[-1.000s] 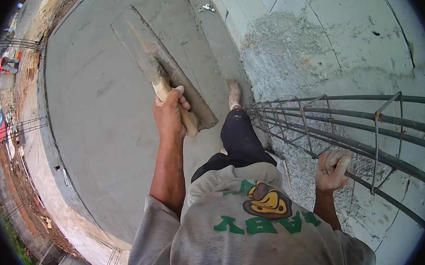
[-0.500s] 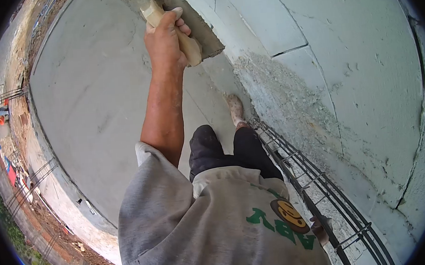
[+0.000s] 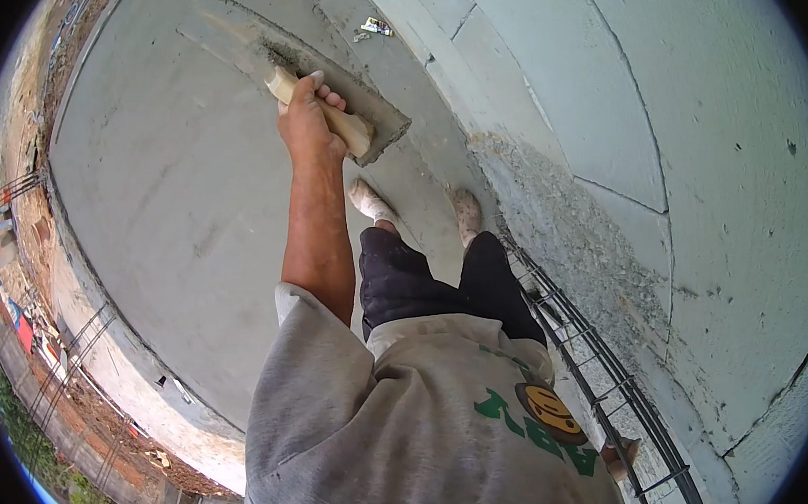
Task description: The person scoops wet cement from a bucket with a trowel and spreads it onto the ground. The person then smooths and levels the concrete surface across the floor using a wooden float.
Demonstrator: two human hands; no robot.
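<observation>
My left hand (image 3: 308, 118) is closed around the pale wooden handle (image 3: 349, 129) of a plastering float. The float's long plate (image 3: 384, 122) is smeared with wet grey mortar and lies on the smooth grey cement floor (image 3: 164, 175). A ridge of mortar shows along the plate near the front of the handle. Low on the right, my right hand (image 3: 622, 457) is beside the steel rebar cage (image 3: 585, 356), partly hidden behind it and my shirt. Its fingers do not show clearly.
My mortar-covered feet (image 3: 370, 201) stand on the cement just below the float. A pale block wall (image 3: 589, 80) runs along the right, with rough mortar (image 3: 580, 230) at its base. A small wrapper (image 3: 376, 27) lies near the wall. Rebar (image 3: 65, 355) sticks out beyond the slab's left edge.
My left hand has drawn the float back toward my feet and slightly left, away from the wall. Both feet and the small wrapper now show.
</observation>
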